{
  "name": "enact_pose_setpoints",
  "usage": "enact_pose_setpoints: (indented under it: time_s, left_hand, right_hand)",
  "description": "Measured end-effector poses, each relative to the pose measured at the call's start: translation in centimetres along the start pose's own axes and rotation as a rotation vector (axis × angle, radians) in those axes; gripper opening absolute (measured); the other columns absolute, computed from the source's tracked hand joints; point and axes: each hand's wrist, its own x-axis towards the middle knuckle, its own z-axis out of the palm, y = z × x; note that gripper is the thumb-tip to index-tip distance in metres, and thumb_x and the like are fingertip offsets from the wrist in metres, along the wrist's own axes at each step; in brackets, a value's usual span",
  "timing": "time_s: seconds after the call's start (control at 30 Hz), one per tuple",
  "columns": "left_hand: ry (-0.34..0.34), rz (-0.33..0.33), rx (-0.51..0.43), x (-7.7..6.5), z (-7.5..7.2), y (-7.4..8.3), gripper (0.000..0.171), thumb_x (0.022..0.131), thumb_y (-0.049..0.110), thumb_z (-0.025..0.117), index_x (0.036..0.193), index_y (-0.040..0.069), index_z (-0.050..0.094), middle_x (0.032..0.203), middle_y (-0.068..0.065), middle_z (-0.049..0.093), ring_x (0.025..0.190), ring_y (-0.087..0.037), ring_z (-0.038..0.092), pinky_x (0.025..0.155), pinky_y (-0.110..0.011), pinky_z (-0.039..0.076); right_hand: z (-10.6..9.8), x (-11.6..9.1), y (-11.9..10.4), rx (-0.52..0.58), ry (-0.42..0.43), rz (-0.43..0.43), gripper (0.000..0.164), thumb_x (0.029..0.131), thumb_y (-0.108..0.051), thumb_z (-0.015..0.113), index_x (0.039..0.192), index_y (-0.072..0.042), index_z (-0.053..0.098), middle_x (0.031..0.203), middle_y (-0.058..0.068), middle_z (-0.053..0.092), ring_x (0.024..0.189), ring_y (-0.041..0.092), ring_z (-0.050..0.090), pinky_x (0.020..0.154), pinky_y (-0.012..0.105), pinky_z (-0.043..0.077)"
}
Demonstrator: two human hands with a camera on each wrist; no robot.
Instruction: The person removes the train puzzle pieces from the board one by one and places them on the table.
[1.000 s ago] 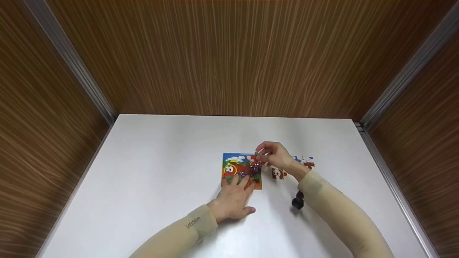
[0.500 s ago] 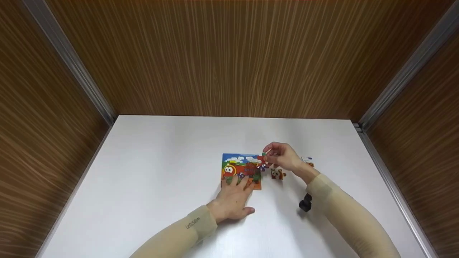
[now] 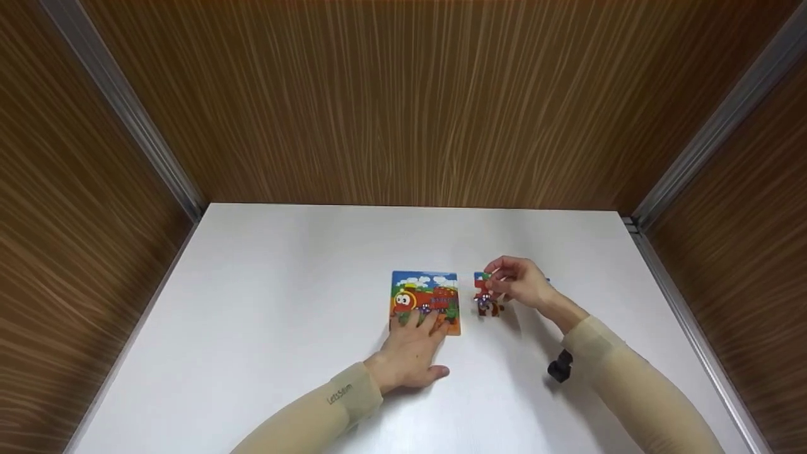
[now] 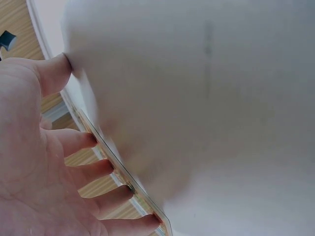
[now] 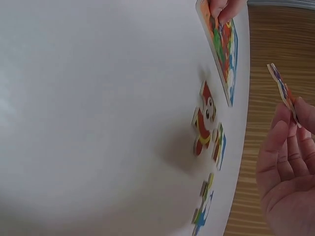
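Note:
A square jigsaw board (image 3: 456,330) with a red cartoon train picture lies flat on the white table. My left hand (image 3: 411,356) rests on its near edge, fingers spread and fairly straight, thumb out to the side. Just right of the board, my right hand (image 3: 520,285) pinches a red and purple puzzle piece (image 3: 481,285) between thumb and fingers. In the right wrist view that puzzle piece (image 5: 282,87) is held up, seen almost edge-on. Below it in the head view, a loose piece with a cartoon face (image 5: 205,118) is partly covered.
More loose puzzle pieces (image 5: 220,146) lie right of the board, mostly hidden under my right hand in the head view; a blue and yellow piece (image 5: 204,206) is among them. A black device (image 3: 560,367) hangs by the right wrist. Wood-grain panels (image 3: 403,101) enclose the table.
My right hand has moved right, from over the board's right side to over the loose pieces, with the puzzle piece still pinched. My left hand has stayed in place.

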Motion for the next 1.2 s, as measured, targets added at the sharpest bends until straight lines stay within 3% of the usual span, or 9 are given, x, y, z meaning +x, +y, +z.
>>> enact_pose_setpoints:
  time_s: [0.5,0.77,0.97,1.2]
  left_hand:
    - [0.005,-0.005,0.000,0.0,0.1,0.0,0.090,0.105,0.073,0.059,0.178,0.025,0.035,0.187,-0.009,0.033,0.170,-0.047,0.036,0.128,-0.078,0.040]
    - [0.001,-0.007,0.003,-0.1,0.0,0.0,0.091,0.105,0.073,0.058,0.179,0.026,0.033,0.187,-0.009,0.033,0.170,-0.047,0.035,0.128,-0.078,0.040]
    - [0.003,-0.005,-0.021,-0.2,0.0,-0.1,0.092,0.105,0.072,0.058,0.179,0.025,0.032,0.188,-0.009,0.031,0.171,-0.047,0.033,0.129,-0.078,0.038]
    - [0.002,0.002,-0.008,0.0,0.2,0.0,0.091,0.106,0.073,0.058,0.179,0.024,0.033,0.188,-0.009,0.031,0.171,-0.047,0.034,0.129,-0.077,0.039]
  right_hand:
    - [-2.9,-3.0,3.3,0.019,0.085,0.050,0.032,0.103,-0.003,0.077,0.131,0.010,0.068,0.091,-0.004,0.075,0.075,0.007,0.072,0.066,0.027,0.064]
    - [-3.4,-3.5,4.8,-0.055,0.121,0.118,0.033,0.102,-0.008,0.081,0.131,0.006,0.072,0.095,0.002,0.078,0.079,0.009,0.073,0.069,0.026,0.065]
    - [-3.4,-3.4,5.3,-0.096,0.124,0.120,0.030,0.101,-0.006,0.081,0.129,0.005,0.075,0.094,0.003,0.077,0.077,0.010,0.072,0.067,0.024,0.063]
    - [-3.5,-3.1,5.3,-0.219,0.134,0.111,0.028,0.100,-0.009,0.083,0.125,0.001,0.081,0.096,0.008,0.077,0.081,0.011,0.068,0.067,0.021,0.058]
